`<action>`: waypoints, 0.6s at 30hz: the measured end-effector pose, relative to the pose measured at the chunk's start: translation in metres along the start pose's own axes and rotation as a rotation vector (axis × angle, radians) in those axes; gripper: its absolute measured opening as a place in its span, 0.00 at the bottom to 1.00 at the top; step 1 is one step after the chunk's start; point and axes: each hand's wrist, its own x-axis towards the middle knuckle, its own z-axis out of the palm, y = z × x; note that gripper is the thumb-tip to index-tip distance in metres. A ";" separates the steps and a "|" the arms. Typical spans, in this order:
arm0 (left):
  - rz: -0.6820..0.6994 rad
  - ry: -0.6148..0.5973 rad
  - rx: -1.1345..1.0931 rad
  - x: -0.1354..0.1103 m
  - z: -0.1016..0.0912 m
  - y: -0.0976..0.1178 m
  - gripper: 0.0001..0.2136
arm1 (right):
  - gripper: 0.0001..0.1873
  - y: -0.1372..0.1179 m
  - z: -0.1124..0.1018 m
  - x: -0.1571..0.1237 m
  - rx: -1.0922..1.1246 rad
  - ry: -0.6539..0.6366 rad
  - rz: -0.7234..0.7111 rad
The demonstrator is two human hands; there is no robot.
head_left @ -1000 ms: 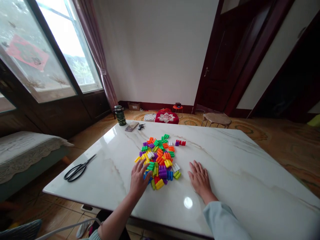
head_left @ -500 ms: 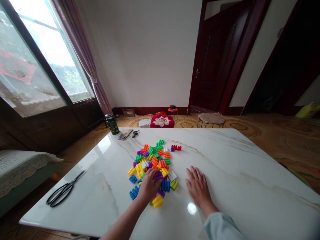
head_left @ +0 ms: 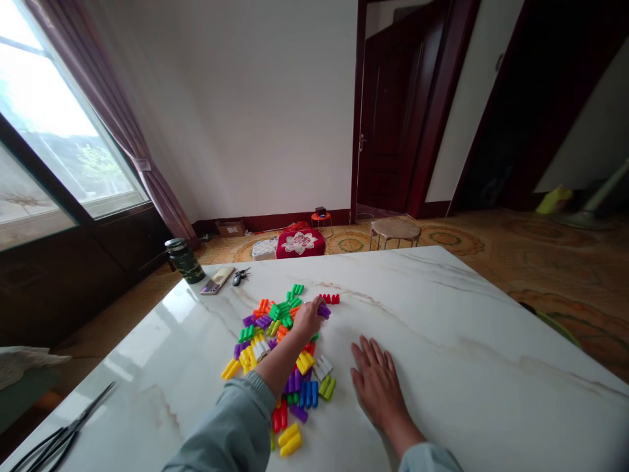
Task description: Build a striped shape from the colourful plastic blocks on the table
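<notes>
A heap of small coloured plastic blocks (head_left: 275,341) lies on the white marble table (head_left: 442,341). My left hand (head_left: 308,319) reaches over the heap to its far side, fingers pinched on a purple block (head_left: 323,311). Just beyond it sits a small red block piece (head_left: 332,299). My right hand (head_left: 377,385) lies flat on the table to the right of the heap, fingers spread, holding nothing. Yellow blocks (head_left: 289,439) lie nearest me by my left sleeve.
Black scissors (head_left: 59,436) lie at the table's near left edge. At the far left corner stand a dark green jar (head_left: 185,260), a phone (head_left: 217,280) and keys (head_left: 240,276). On the floor beyond are a red cushion (head_left: 295,242) and a low stool (head_left: 396,229).
My left hand has moved from the near side of the heap across to its far side and closed on a purple block. The view has swung right. My right hand stays flat.
</notes>
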 end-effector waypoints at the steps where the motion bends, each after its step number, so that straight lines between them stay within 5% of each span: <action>1: 0.007 -0.034 0.028 0.005 0.006 -0.001 0.19 | 0.28 0.000 0.000 0.000 0.005 -0.004 0.003; 7: 0.049 -0.140 0.135 0.018 0.027 0.000 0.22 | 0.28 -0.001 -0.007 0.001 0.026 -0.021 0.007; 18: 0.000 -0.196 0.195 0.025 0.030 0.016 0.26 | 0.28 -0.001 -0.005 0.000 0.034 -0.027 0.013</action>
